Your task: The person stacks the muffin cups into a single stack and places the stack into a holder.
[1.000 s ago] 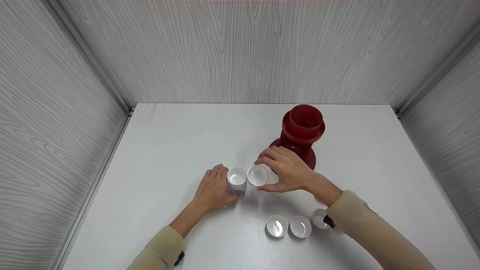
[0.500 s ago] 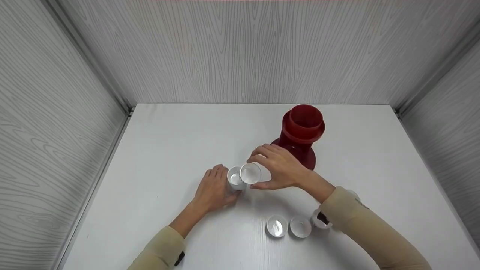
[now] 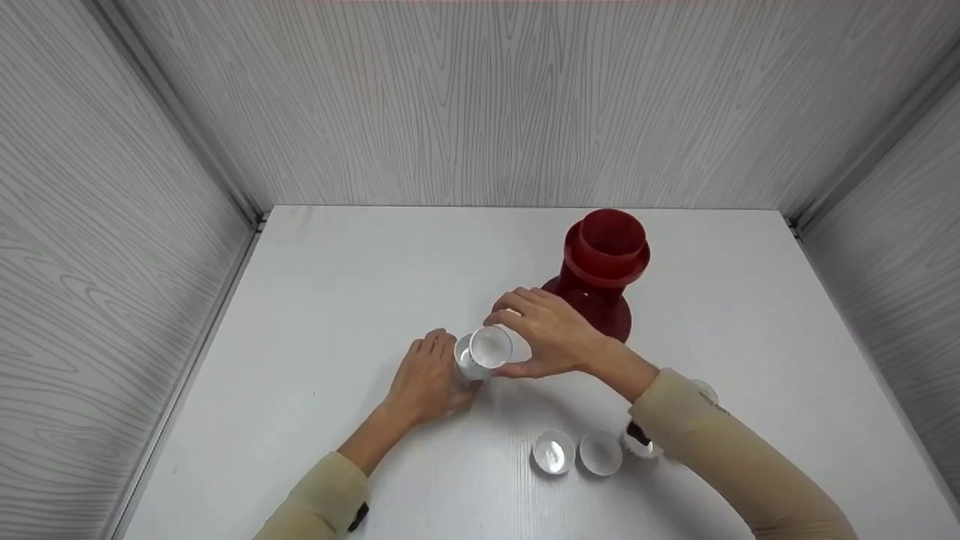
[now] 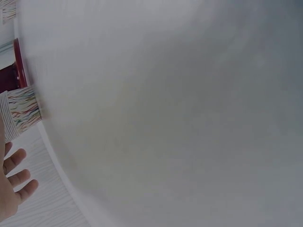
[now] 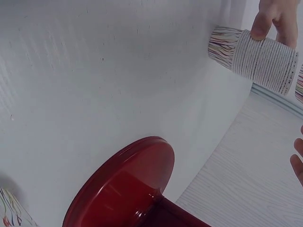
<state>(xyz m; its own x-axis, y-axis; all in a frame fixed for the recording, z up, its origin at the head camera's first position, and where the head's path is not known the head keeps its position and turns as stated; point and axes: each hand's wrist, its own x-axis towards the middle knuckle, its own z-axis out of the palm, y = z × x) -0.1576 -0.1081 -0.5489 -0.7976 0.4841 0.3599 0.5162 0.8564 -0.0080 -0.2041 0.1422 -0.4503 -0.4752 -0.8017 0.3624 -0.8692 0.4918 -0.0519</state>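
My left hand [image 3: 426, 384] grips a stack of nested white paper cups [image 5: 265, 61] standing on the table. In the right wrist view, its thumb lies against the stacked rims, and coloured streaks mark the lowest cup's side. Above the stack, my right hand [image 3: 553, 331] holds another paper cup [image 3: 491, 347] between thumb and fingers. That cup's mouth overlaps the stack's opening in the head view, partly hiding it. At the right edge of the right wrist view, only a sliver of the held cup shows.
A dark red stand [image 3: 604, 262] with a round base and open collared top rises just behind my right hand. Several paper cups [image 3: 554, 453] stand near the front right, some partly covered by my right sleeve [image 3: 720, 442]. Grey wood-grain panels [image 3: 480, 105] border the white table [image 3: 337, 285].
My right hand has moved left with its cup, from beside the stack to over its opening. My left hand and the stack have stayed in place.
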